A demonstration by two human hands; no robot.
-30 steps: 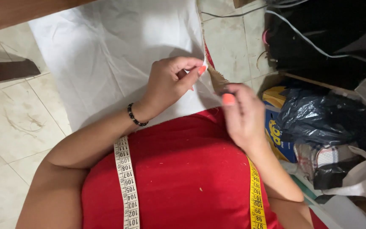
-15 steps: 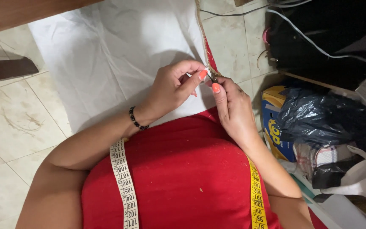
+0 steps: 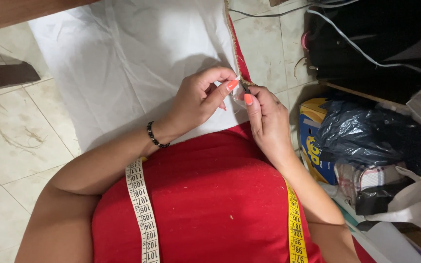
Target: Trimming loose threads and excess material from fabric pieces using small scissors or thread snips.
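Tiled floor (image 3: 10, 146) below, white cloth (image 3: 123, 58) spread over it. Cloth's trimmed edge (image 3: 235, 53) runs away from body, long axis fore-aft. Edge end pinched by left hand (image 3: 196, 100) and right hand (image 3: 269, 122), both grips closed, fingertips meeting.

1. A matt, creased white cloth (image 3: 137, 53) is seen spread on the floor, edged by a rough, woven tan trim (image 3: 231, 39).
2. The floor tiles (image 3: 10, 131) are shown as smooth, faintly glossy stone-like ceramic.
3. A glossy black plastic bag (image 3: 366, 136) is crinkled.
4. The measuring tape (image 3: 142, 214) looks like smooth flexible plastic.
5. The red garment (image 3: 215, 204) is matt knitted cloth, flecked with lint.
6. A bracelet (image 3: 155, 136) of shiny black beads is worn.
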